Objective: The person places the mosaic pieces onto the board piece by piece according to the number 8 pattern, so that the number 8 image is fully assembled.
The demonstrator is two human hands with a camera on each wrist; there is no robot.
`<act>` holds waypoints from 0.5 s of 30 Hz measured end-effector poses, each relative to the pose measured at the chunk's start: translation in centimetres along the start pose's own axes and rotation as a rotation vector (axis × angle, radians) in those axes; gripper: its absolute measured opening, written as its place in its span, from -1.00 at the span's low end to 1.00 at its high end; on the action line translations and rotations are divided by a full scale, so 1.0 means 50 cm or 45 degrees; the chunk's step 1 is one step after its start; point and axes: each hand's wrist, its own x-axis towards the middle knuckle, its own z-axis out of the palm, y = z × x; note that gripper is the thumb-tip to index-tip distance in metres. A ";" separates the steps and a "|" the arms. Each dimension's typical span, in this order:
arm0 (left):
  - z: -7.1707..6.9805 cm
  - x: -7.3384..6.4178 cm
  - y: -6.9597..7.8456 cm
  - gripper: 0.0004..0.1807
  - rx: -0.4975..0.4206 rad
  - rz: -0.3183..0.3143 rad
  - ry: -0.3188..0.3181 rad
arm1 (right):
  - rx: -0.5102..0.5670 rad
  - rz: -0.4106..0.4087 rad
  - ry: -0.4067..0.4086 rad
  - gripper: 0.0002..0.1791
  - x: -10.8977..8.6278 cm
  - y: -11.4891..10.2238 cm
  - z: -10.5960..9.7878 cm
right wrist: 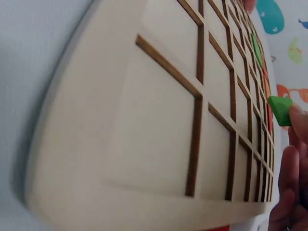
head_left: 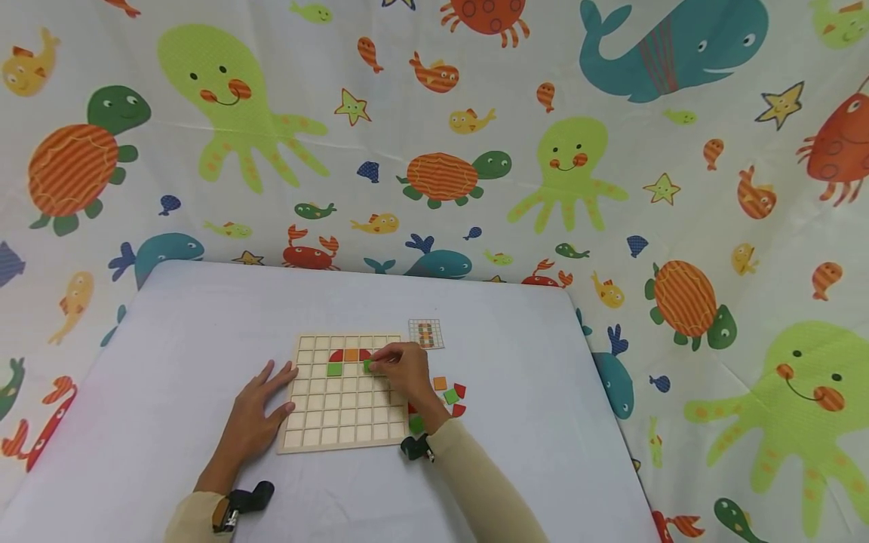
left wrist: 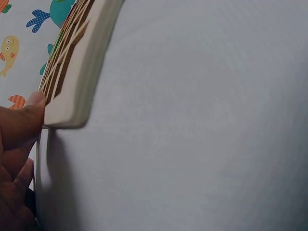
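A wooden grid board (head_left: 346,435) lies on the white table. Near its far side, a red rounded tile (head_left: 336,356), an orange square tile (head_left: 351,355) and another red tile (head_left: 365,354) sit in a row. Below the left red tile is a green square tile (head_left: 335,369). My right hand (head_left: 405,377) pinches a second green square tile (right wrist: 280,110) between thumb and fingertips, over the cell below the right red tile. With its fingers spread, my left hand (head_left: 253,417) touches the board's left edge; its thumb (left wrist: 36,101) rests at the board's side.
Right of the board lie loose tiles: an orange square (head_left: 440,383), a green square (head_left: 451,396), red pieces (head_left: 459,410) and a green piece (head_left: 417,426) partly under my right wrist. A printed pattern card (head_left: 425,333) lies beyond the board's far right corner. A sea-animal curtain (head_left: 380,151) hangs behind.
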 end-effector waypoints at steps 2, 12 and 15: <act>0.000 0.000 0.001 -0.29 -0.002 -0.002 -0.002 | -0.061 -0.018 0.010 -0.95 0.001 0.001 0.007; -0.001 0.001 0.001 -0.27 -0.005 -0.008 -0.008 | -0.238 -0.035 0.028 -0.96 0.001 -0.008 0.026; -0.001 0.000 -0.001 -0.28 -0.012 -0.005 -0.004 | -0.303 -0.020 0.015 -0.95 0.002 -0.010 0.031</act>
